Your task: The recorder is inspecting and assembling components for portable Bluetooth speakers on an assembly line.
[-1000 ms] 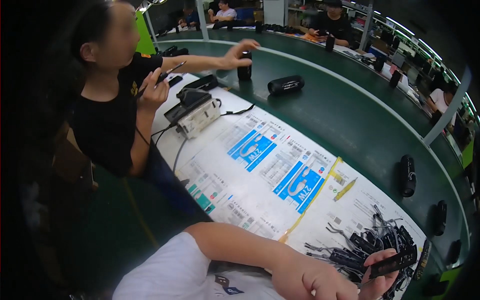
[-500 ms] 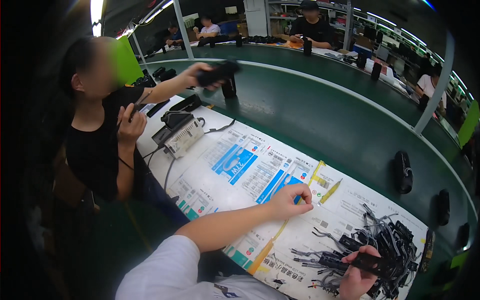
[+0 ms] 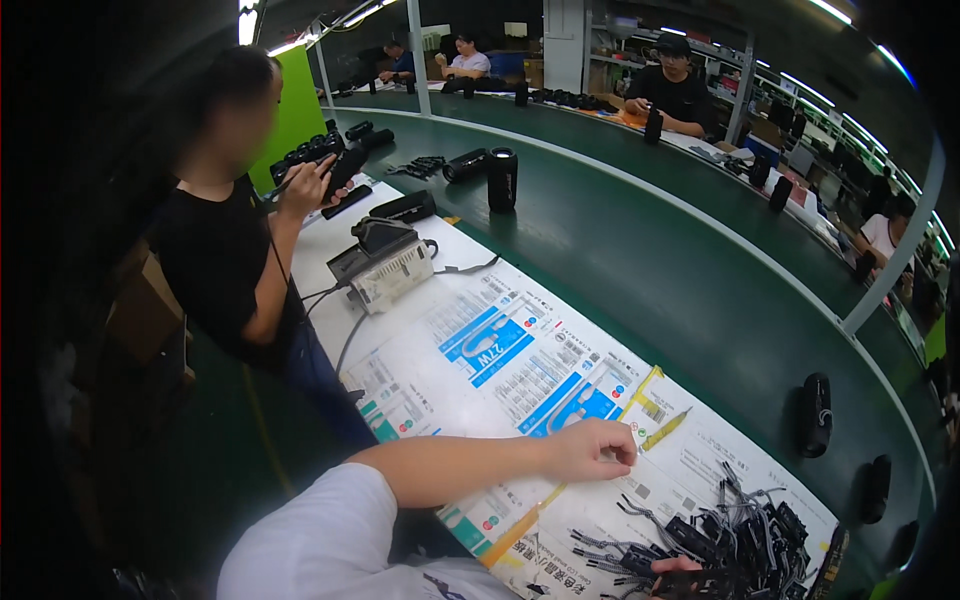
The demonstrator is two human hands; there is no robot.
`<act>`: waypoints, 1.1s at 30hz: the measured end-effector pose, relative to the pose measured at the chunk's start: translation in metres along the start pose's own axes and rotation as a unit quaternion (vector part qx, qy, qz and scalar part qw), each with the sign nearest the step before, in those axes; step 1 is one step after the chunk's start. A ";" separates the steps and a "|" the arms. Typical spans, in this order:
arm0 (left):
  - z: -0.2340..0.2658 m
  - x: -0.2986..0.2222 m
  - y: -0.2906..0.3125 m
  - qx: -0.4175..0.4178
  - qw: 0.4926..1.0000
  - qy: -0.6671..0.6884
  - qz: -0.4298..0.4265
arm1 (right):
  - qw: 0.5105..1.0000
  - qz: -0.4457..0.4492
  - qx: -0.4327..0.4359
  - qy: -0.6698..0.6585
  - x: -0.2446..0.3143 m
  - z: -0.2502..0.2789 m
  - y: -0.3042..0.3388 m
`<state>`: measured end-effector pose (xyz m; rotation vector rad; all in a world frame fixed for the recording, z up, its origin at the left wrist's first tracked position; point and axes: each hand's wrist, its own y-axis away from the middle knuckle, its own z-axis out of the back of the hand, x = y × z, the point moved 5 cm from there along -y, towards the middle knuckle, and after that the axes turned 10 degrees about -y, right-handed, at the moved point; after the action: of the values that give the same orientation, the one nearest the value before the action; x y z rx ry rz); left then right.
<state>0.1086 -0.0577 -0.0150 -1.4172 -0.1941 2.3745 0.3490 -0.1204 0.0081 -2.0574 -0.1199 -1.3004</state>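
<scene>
My left hand (image 3: pixel 592 450) rests over the white, print-covered worktop (image 3: pixel 430 335), fingers curled in and nothing visible between them. It is beside a strip of yellow tape and a pointed yellow tool (image 3: pixel 665 430), touching neither. At the lower edge, my right hand (image 3: pixel 678 566) is partly cut off, its fingers closed on a black plastic part (image 3: pixel 712 580). Around it lies a tangled heap of black parts with grey braided cords (image 3: pixel 735 530), several cord ends pointing left.
A co-worker (image 3: pixel 235 200) at the left holds a black cylinder and a thin tool. Beside them stands a grey-white box-shaped device with cables (image 3: pixel 392 275). Beyond is a green conveyor belt (image 3: pixel 640 270), carrying an upright black cylinder (image 3: pixel 502 180) and a lying one (image 3: pixel 816 415).
The co-worker's outstretched arm has drawn back from the belt, the black cylinder now near their chest. My view has shifted. My right hand sits lower, more cut off; my left stays curled.
</scene>
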 end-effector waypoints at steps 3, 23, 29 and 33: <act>0.000 0.000 -0.001 0.007 1.000 0.016 -0.012 | 0.989 -0.012 0.060 0.135 0.002 0.004 -0.002; -0.003 0.000 -0.002 0.035 0.999 -0.012 0.015 | 0.925 0.106 0.116 0.346 0.020 -0.022 -0.024; -0.005 0.001 -0.002 0.047 0.999 -0.014 -0.002 | 0.921 0.117 0.119 0.352 0.020 -0.023 -0.026; -0.005 -0.001 -0.002 0.048 0.998 -0.032 -0.008 | 0.915 0.123 0.122 0.364 0.020 -0.026 -0.027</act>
<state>0.1141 -0.0566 -0.0160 -1.2922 -0.1050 2.3847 0.3280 -0.1211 0.0449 -1.2304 0.2907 -1.6956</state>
